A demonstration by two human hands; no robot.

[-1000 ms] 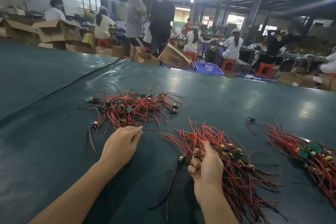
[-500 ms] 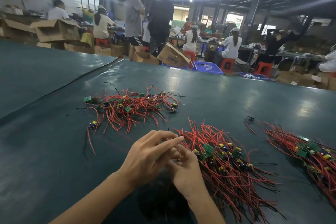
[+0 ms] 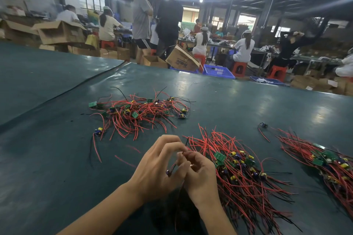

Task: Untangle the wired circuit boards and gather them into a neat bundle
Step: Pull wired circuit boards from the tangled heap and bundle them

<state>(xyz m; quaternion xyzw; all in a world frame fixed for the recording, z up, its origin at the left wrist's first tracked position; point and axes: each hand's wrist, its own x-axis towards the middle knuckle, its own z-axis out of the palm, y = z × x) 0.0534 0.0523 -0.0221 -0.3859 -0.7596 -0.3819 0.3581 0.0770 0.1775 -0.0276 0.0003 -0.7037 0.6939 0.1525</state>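
My left hand (image 3: 156, 166) and my right hand (image 3: 199, 172) meet over the dark green table (image 3: 57, 158). Between them they pinch one small wired board (image 3: 169, 172) with red and black leads; its leads hang down between my wrists. Just right of my hands lies a gathered bundle of wired boards (image 3: 240, 168), red wires fanned out, green boards and yellow parts in the middle. A tangled pile of wired boards (image 3: 137, 114) lies farther off to the left. Another bundle (image 3: 324, 162) lies at the right edge.
One loose board with wires (image 3: 263, 127) sits between the two right bundles. A stray board with long leads (image 3: 98, 131) lies at the tangled pile's near left. A seam (image 3: 80, 84) crosses the table cover at left. Beyond the far edge are people, cardboard boxes and blue crates (image 3: 217, 71).
My left hand moved right from the table near the tangled pile to join my right hand. The single board went from my right hand alone to being held between both hands.
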